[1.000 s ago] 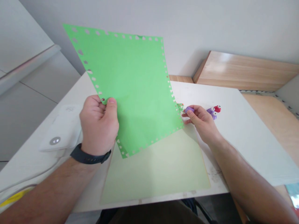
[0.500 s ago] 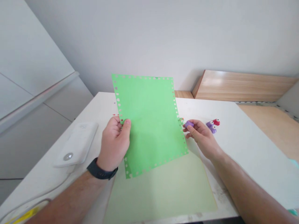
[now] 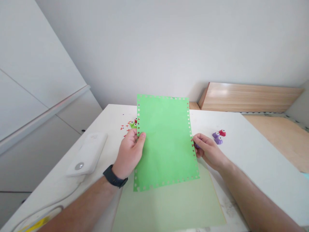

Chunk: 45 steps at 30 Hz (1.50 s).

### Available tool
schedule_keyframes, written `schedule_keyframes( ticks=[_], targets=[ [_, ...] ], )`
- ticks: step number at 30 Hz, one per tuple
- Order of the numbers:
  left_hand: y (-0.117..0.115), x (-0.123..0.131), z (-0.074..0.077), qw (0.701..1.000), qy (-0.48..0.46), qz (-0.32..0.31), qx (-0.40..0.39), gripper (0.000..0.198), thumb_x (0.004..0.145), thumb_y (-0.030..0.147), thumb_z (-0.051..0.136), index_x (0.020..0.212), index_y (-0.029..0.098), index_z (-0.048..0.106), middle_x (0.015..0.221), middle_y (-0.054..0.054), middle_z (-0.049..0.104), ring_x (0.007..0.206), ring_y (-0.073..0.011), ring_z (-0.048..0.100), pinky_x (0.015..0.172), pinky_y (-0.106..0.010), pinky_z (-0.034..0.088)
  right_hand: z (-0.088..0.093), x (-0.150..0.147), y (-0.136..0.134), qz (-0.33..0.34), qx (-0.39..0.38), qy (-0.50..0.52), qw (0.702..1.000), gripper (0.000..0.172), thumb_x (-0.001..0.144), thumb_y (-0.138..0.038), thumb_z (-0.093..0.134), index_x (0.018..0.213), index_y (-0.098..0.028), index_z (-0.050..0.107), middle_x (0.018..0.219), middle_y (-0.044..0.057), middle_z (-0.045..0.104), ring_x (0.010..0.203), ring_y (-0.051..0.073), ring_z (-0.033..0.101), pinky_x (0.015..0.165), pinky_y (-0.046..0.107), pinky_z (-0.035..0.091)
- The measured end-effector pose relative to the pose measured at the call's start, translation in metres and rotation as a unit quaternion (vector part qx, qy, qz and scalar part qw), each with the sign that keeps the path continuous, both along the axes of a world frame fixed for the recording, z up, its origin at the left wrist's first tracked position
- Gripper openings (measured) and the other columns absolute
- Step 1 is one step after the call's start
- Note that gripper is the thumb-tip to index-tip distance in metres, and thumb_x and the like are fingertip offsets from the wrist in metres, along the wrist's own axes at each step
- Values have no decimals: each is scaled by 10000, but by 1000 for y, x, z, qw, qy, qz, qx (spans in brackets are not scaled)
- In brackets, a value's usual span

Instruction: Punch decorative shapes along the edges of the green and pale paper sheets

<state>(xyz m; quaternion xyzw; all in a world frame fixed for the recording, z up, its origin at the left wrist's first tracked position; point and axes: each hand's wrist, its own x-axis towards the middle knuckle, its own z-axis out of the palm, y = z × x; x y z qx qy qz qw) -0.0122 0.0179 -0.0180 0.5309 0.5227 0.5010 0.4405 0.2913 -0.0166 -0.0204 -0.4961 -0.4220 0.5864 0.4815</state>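
Green paper (image 3: 166, 141) upright; long axis up-down; left hand (image 3: 129, 153) grips one edge.

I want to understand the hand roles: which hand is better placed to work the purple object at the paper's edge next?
Probably the right hand: it holds the partly hidden purple object at the right edge of the green paper. The left hand grips the opposite edge.

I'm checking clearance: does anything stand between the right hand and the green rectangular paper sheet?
Only a small purple plastic object, partly hidden in the right hand at the right edge of the sheet; nothing else visible intervenes.
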Motion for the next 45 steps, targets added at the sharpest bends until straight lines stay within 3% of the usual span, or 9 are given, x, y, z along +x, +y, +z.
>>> schedule_keyframes(
  ticks=[5, 8, 12, 16, 19, 24, 33, 38, 45],
  targets=[
    [-1, 4, 1, 999, -29, -14, -3, 317, 934, 495, 687, 1083, 231, 595, 965, -53, 723, 863, -232, 679, 747, -349, 562, -3, 2, -3, 15, -20, -26, 999, 469, 903, -640, 738, 825, -214, 558, 664, -57, 457, 479, 70, 332, 444, 225, 164],
    [0, 5, -2, 999, -35, -22, 5, 294, 942, 486, 681, 1061, 233, 590, 976, -48, 727, 851, -216, 676, 768, -346, 563, -6, 3, -3, 10, -19, -54, 998, 436, 865, -610, 793, 859, -216, 606, 641, -72, 432, 463, 60, 294, 444, 229, 134],
    [1, 5, -4, 998, -41, -48, 8, 297, 934, 503, 692, 1028, 236, 604, 884, -19, 703, 791, -201, 666, 744, -335, 563, -9, 4, -1, -20, 4, -106, 994, 426, 825, -601, 828, 841, -218, 642, 610, -76, 431, 466, 68, 298, 442, 233, 176],
    [2, 6, -3, 999, -21, -12, 30, 369, 944, 587, 647, 875, 228, 604, 750, -9, 639, 744, -198, 632, 656, -307, 528, -10, 6, -2, -49, 28, -113, 992, 415, 812, -590, 840, 827, -224, 645, 599, -74, 455, 469, 78, 323, 438, 238, 207],
    [1, 8, 0, 999, -42, -17, 6, 429, 948, 645, 615, 876, 222, 614, 772, -27, 662, 753, -210, 651, 607, -305, 527, -7, 13, -4, -59, 28, -97, 993, 392, 809, -562, 855, 834, -230, 649, 596, -73, 470, 461, 80, 334, 432, 240, 216],
    [-2, 11, 6, 988, -97, -86, -87, 444, 973, 640, 585, 1018, 201, 633, 876, -49, 698, 596, -156, 646, 459, -262, 496, 7, 31, -4, -90, 39, -64, 993, 347, 803, -500, 883, 834, -238, 656, 645, -51, 547, 490, 94, 406, 445, 249, 300],
    [-4, 12, 6, 985, -76, -122, -97, 434, 962, 605, 648, 1038, 181, 589, 990, -87, 755, 638, -158, 739, 458, -211, 494, 17, 64, -16, -153, 49, -55, 985, 309, 779, -433, 915, 851, -234, 690, 694, -33, 627, 546, 112, 508, 481, 246, 398],
    [-4, 11, 2, 988, -26, -129, -78, 409, 929, 553, 711, 1051, 187, 575, 1015, -75, 759, 659, -157, 747, 470, -205, 494, 22, 110, -27, -209, 50, -69, 974, 320, 725, -420, 939, 849, -230, 713, 731, -20, 677, 601, 130, 589, 535, 247, 483],
    [-5, 8, -3, 987, 68, -142, -38, 391, 955, 560, 675, 1096, 206, 586, 1067, -67, 749, 711, -188, 776, 485, -235, 517, 46, 235, -52, -299, -29, -120, 946, 132, 764, -245, 845, 850, -218, 749, 784, 56, 731, 603, 172, 631, 590, 317, 521]
  ],
)
